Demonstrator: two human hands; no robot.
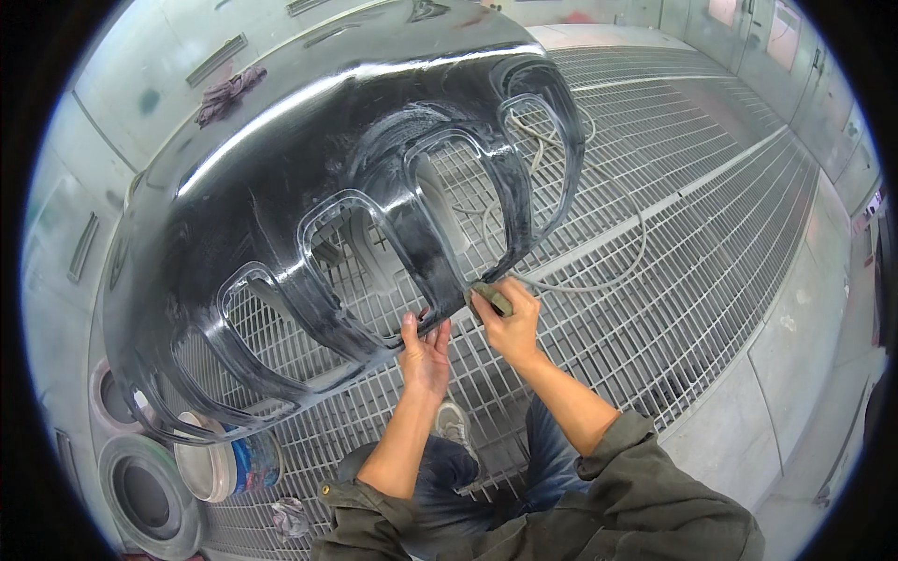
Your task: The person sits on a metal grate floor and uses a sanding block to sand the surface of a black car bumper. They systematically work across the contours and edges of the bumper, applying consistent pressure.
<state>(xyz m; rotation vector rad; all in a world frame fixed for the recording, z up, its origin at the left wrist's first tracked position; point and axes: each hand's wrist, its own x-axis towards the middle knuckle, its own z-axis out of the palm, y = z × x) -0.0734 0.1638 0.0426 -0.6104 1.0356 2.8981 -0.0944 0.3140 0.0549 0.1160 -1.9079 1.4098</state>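
A large, curved black vehicle front panel (290, 159) with several slot-like openings fills the upper left, scuffed with whitish, dusty marks. My left hand (426, 360) grips its near lower edge, the thumb on one side and the fingers on the other. To the right, my right hand (510, 323) pinches a small olive-green sanding pad (493, 297) and presses it to the same edge, at the foot of a slat. What carries the panel is mostly hidden beneath it.
A metal grating floor (655, 346) spreads below, with a looped pale hose (617, 279) on it. A paint bucket (210, 467) and a round ring-shaped item (150, 496) stand at the lower left. One crumpled cloth (229, 93) lies beyond the panel, another rag (290, 516) near my feet.
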